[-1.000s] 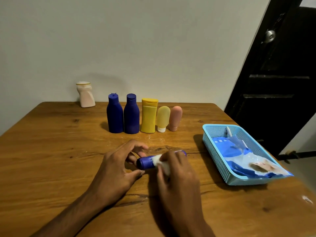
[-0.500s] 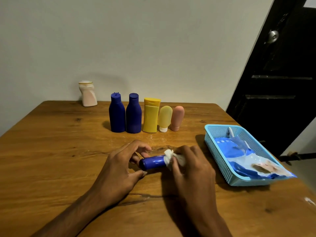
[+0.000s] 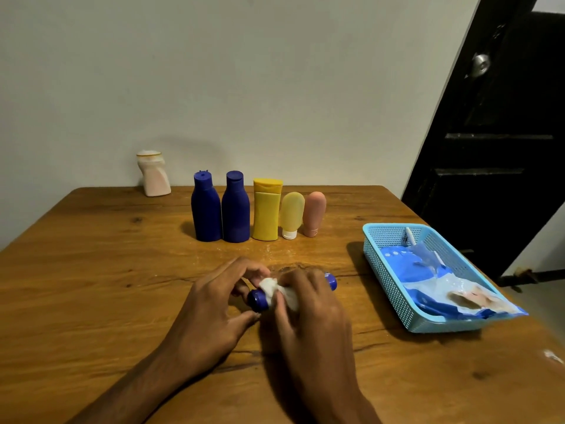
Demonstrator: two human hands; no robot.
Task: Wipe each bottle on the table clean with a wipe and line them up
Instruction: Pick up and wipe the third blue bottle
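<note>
Blue bottle (image 3: 258, 299) is lying sideways just above the worktop (image 3: 91, 286), the left hand (image 3: 214, 304) pinching its near end while the right hand (image 3: 308, 310) is gripping a white wipe (image 3: 276, 290) around its middle; five wiped bottles (image 3: 258, 208) are standing lined up behind

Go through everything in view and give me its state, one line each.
Small blue bottle: on its side, held in both hands.
Wipe: crumpled, pressed on the bottle.
Left hand: grips bottle end.
Right hand: holds wipe.
Five lined-up bottles: upright.
Pale bottle: upright, apart.
Wipes packet: in basket.
</note>
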